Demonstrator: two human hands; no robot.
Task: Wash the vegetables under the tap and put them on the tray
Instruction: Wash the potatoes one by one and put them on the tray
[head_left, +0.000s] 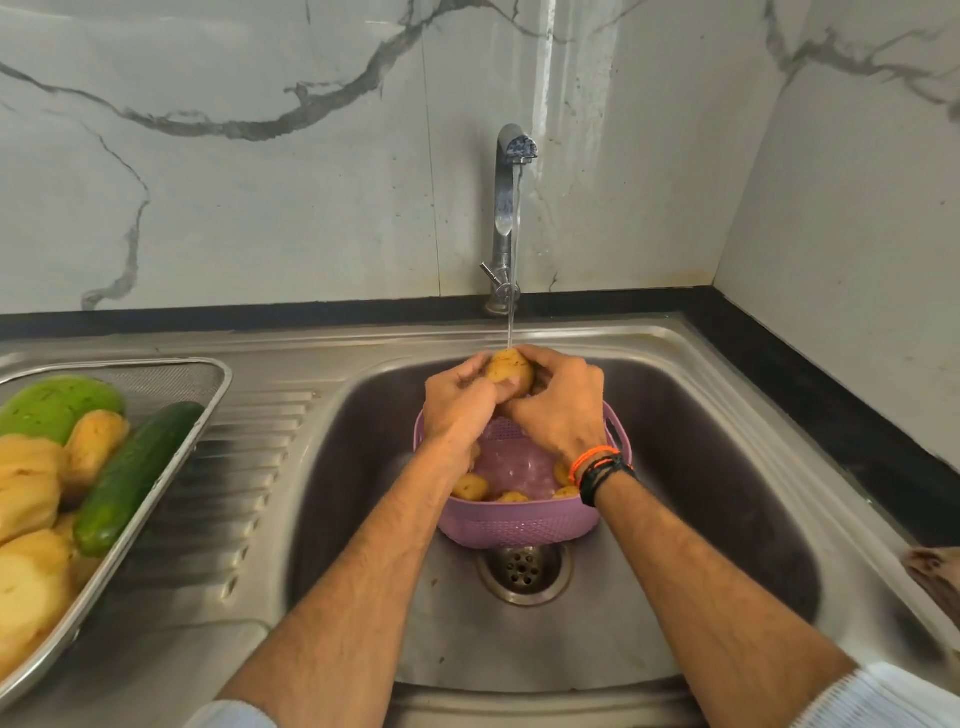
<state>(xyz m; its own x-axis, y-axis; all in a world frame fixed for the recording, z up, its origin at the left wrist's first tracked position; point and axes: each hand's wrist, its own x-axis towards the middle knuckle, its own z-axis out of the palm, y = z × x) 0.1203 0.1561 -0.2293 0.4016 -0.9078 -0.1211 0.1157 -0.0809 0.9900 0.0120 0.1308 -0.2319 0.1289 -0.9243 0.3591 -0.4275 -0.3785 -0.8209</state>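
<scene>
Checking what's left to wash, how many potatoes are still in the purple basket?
4 show in the purple basket: left, front, front right, right. The forearms may hide more.

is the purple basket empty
No, several potatoes lie in the bottom of the purple basket in the sink, below the one both hands hold under the tap.

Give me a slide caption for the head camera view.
Both hands scrub a potato under the running tap.
</scene>
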